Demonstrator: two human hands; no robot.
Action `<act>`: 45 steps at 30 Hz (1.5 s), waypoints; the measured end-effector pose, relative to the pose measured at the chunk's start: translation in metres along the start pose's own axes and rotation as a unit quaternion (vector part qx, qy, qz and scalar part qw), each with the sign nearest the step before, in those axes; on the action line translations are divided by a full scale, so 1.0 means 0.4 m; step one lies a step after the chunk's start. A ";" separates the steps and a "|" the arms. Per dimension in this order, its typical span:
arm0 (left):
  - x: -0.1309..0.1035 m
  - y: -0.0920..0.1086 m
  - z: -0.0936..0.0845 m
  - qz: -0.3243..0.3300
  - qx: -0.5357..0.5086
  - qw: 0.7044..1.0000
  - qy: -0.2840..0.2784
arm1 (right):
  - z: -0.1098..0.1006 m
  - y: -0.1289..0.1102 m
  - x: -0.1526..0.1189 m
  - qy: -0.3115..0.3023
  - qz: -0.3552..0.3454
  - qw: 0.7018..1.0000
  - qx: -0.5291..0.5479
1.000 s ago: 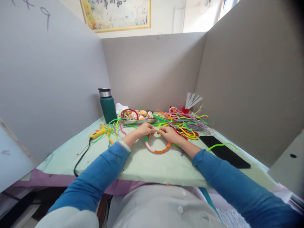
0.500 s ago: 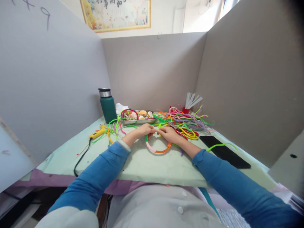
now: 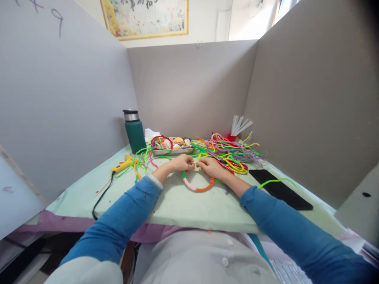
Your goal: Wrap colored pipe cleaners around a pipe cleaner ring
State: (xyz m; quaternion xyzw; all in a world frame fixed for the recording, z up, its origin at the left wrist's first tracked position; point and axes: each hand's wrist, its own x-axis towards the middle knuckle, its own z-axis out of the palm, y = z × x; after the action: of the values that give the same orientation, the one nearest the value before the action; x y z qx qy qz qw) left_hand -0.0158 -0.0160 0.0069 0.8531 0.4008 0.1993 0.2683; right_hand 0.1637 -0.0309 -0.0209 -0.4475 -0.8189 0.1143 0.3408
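Note:
A ring [image 3: 203, 189] wrapped in green, pink and orange fuzzy stem hangs low between my hands, its upper part hidden behind the fingers. My left hand [image 3: 182, 162] pinches the top left of the ring, fingers pressed together. Close beside it, my right hand [image 3: 209, 165] is closed with its fingertips on a short yellow-green piece [image 3: 199, 157] at the top of the ring. A small gap separates the two sets of fingertips.
Behind the hands lie a metal tray [image 3: 174, 151] of shells and a heap of coloured fuzzy stems [image 3: 237, 152] with scissors. At left are a green bottle [image 3: 135, 136] and a yellow glue gun [image 3: 123, 165]. A black phone-like slab [image 3: 278, 189] lies right; grey partitions surround the table.
The ring has shifted slightly to the right. My left hand's fingers have curled a little and moved slightly right; my right hand is almost unchanged.

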 end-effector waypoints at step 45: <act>0.005 0.008 0.001 0.027 0.094 0.995 0.006 | 0.000 0.000 0.001 -0.001 -0.005 1.000 0.002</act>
State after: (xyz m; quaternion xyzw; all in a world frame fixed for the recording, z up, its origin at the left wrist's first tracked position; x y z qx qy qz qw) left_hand -0.0125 -0.0162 0.0088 0.8838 0.3963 0.1730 0.1786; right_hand 0.1636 -0.0306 -0.0208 -0.4426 -0.8214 0.1146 0.3410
